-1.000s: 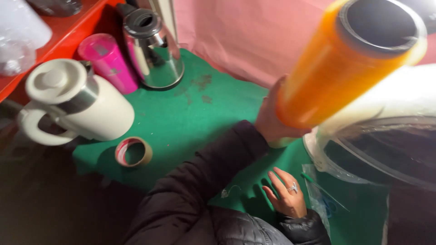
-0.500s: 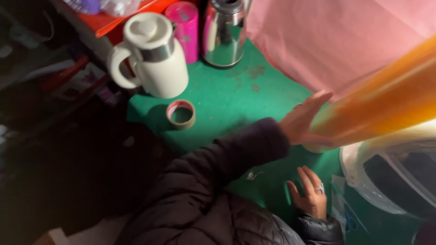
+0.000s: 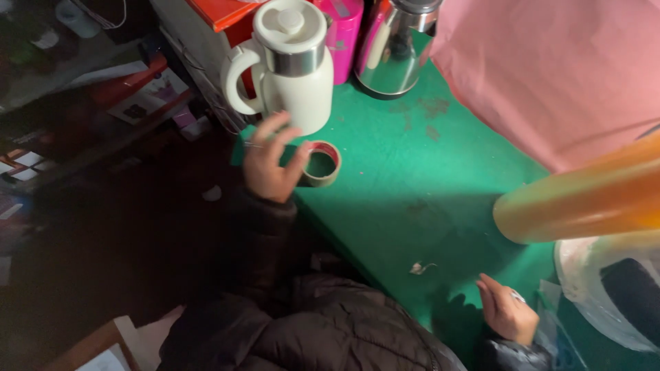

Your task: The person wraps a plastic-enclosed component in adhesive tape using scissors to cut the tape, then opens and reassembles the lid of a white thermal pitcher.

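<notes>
Left hand moved onto tape roll, grip wide, right hand open on green table.

We look down on a green table top, stained with a few darker patches, and take it as our landmark. Light falls brightly on its far half, while its near edge lies in shadow. Beyond its far right side hangs a pink sheet, creased and covering what stands behind. At its far left corner we see a red-topped cabinet with pale sides. Left of the table the floor is dark and hard to read; farther left, a low shelf holds papers and clutter in dim light. Below the table's near left corner shows a pale cardboard edge.
</notes>
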